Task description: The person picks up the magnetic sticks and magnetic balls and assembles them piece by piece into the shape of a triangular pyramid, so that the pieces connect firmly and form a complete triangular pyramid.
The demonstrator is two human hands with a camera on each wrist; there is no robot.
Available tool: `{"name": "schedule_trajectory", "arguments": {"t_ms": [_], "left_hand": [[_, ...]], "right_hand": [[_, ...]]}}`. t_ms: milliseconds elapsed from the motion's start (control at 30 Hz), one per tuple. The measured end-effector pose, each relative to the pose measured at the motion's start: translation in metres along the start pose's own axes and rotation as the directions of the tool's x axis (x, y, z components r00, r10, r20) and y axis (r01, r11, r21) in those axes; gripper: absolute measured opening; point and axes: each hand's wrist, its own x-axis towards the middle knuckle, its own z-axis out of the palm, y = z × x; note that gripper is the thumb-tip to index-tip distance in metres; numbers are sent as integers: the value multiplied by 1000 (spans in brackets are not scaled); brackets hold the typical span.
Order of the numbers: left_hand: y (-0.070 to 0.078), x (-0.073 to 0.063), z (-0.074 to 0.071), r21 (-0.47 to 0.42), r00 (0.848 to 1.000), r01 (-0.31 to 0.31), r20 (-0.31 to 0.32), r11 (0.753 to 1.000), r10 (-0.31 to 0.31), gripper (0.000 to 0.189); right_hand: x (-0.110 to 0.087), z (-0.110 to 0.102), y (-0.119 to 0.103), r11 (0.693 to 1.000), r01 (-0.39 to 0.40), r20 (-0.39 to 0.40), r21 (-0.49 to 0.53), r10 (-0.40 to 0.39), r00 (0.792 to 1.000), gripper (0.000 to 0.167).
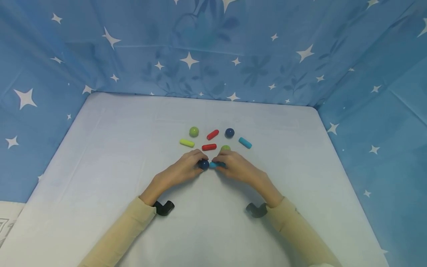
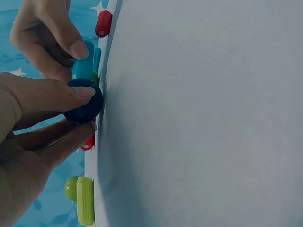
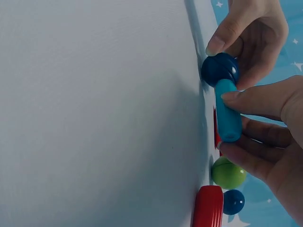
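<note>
My left hand (image 1: 184,167) pinches a dark blue ball (image 1: 204,164) between thumb and fingers. Opposite it, my right hand (image 1: 241,167) grips a light blue rod (image 3: 228,111) by its sides. One end of the rod meets the ball in the right wrist view, though whether they are joined I cannot tell. Just beyond my right fingers sits a green ball (image 1: 225,147), partly hidden by that hand. A red rod (image 1: 209,147) lies a little beyond the gap between both hands.
Farther back lie a second red rod (image 1: 212,134), another green ball (image 1: 194,131), a yellow-green rod (image 1: 187,143), another dark blue ball (image 1: 229,132) and another light blue rod (image 1: 245,142). A white-covered table (image 1: 116,148) carries everything. Blue star-patterned curtain (image 1: 207,78) hangs behind it.
</note>
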Motion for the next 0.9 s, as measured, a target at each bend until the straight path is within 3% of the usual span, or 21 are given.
{"name": "schedule_trajectory", "arguments": {"t_ms": [600, 900], "left_hand": [[5, 2, 1, 39, 1000, 16, 5, 999, -16, 31], [2, 2, 1, 59, 1000, 18, 7, 998, -18, 31]], "right_hand": [[-3, 1, -4, 998, -29, 19, 51, 28, 999, 23], [-4, 6, -5, 995, 2, -24, 100, 1, 1000, 23]]}}
